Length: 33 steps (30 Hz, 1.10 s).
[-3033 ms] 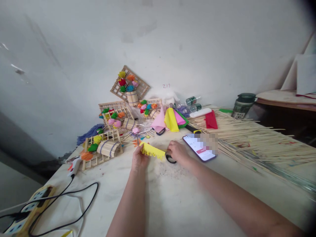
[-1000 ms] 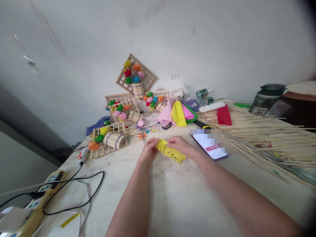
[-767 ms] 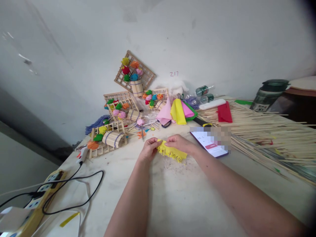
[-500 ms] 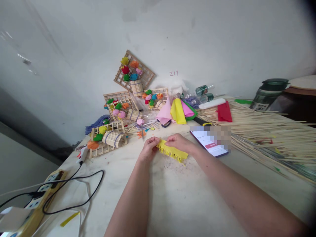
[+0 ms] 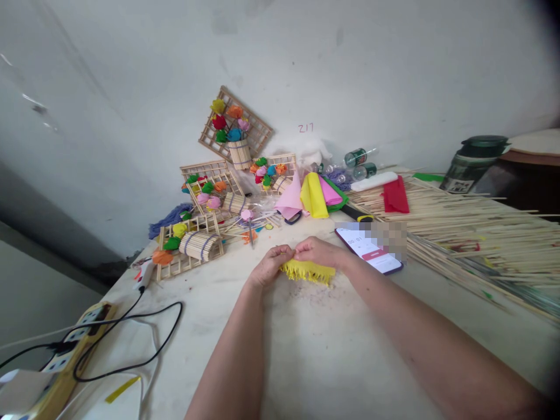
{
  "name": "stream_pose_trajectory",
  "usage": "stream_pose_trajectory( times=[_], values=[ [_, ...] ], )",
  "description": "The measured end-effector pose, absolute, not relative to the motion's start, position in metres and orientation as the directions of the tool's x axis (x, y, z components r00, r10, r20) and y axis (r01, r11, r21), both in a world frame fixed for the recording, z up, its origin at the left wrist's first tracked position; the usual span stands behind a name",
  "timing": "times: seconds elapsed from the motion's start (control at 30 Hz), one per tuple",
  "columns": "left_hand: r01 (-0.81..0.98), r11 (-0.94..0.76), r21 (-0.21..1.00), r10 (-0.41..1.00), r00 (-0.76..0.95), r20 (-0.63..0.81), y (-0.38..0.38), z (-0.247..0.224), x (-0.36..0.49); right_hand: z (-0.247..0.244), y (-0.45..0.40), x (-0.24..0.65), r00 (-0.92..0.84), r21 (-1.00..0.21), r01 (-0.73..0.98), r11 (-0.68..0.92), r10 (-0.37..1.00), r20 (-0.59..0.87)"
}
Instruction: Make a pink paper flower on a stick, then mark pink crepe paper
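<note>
A yellow fringed strip (image 5: pixel 311 272) hangs just above the pale table, its cut edge pointing down. My left hand (image 5: pixel 272 263) pinches the strip's left end. Beside it, nearly touching, my right hand (image 5: pixel 315 252) is closed on the strip's upper edge, and the rest of the strip trails out below that hand to the right. Small dark crumbs lie on the table (image 5: pixel 326 373) beneath the strip. A phone (image 5: pixel 371 252) with a lit screen rests just right of my right hand.
Bamboo lattices (image 5: pixel 262 131) with paper flowers stand at the back left. Folded yellow paper (image 5: pixel 314 197), red paper (image 5: pixel 395 195) and many thin sticks (image 5: pixel 485 233) lie behind and right. A power strip (image 5: pixel 72 356) with a black cable (image 5: pixel 180 321) occupies the left edge.
My left hand has moved right, up against my right hand. The yellow strip has swung to a more level position, with its fringe hanging downward.
</note>
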<state>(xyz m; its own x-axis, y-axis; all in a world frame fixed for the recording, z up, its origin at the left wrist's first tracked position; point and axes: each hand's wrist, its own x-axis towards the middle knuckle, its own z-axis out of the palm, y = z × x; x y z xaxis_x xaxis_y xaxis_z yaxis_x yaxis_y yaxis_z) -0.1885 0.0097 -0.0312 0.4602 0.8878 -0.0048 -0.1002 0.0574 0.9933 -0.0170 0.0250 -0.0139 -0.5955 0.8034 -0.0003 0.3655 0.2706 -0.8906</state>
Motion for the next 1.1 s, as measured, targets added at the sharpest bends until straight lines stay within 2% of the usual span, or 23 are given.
stream_pose_trajectory(
  times=[0.17,0.3,0.5,0.6,0.7,0.83,0.9,1.0,1.1],
  values=[
    [-0.082,0.053,0.995,0.889,0.458,-0.010,0.008,-0.028,-0.185,-0.014,0.026,-0.016,-0.583,-0.872,0.398,0.285,0.812,0.000],
    [-0.155,0.061,0.986,0.900,0.437,0.013,0.006,-0.027,-0.181,-0.010,0.022,-0.021,-0.501,-0.829,0.426,0.362,0.858,0.118],
    [-0.234,0.014,0.972,0.930,0.360,0.073,0.008,-0.027,-0.180,0.003,0.009,-0.030,-0.429,-0.544,0.584,0.603,0.798,0.424],
    [-0.238,0.012,0.971,0.939,0.338,0.072,0.009,-0.027,-0.181,0.005,0.006,-0.031,-0.435,-0.486,0.589,0.646,0.760,0.483],
    [-0.196,-0.016,0.981,0.938,0.338,0.083,0.011,-0.027,-0.184,0.002,0.006,-0.030,-0.429,-0.553,0.566,0.611,0.791,0.436],
    [-0.074,-0.037,0.997,0.931,0.360,0.062,0.011,-0.028,-0.185,-0.003,0.014,-0.027,-0.488,-0.762,0.442,0.474,0.840,0.240],
    [-0.030,-0.051,0.998,0.930,0.362,0.058,0.010,-0.028,-0.184,-0.005,0.017,-0.025,-0.518,-0.819,0.391,0.420,0.836,0.182],
    [-0.002,-0.075,0.997,0.930,0.360,0.070,0.010,-0.030,-0.183,-0.006,0.018,-0.024,-0.503,-0.805,0.407,0.432,0.841,0.197],
    [0.000,-0.074,0.997,0.931,0.359,0.069,0.012,-0.033,-0.183,-0.004,0.014,-0.026,-0.466,-0.708,0.487,0.512,0.837,0.286]
  ],
)
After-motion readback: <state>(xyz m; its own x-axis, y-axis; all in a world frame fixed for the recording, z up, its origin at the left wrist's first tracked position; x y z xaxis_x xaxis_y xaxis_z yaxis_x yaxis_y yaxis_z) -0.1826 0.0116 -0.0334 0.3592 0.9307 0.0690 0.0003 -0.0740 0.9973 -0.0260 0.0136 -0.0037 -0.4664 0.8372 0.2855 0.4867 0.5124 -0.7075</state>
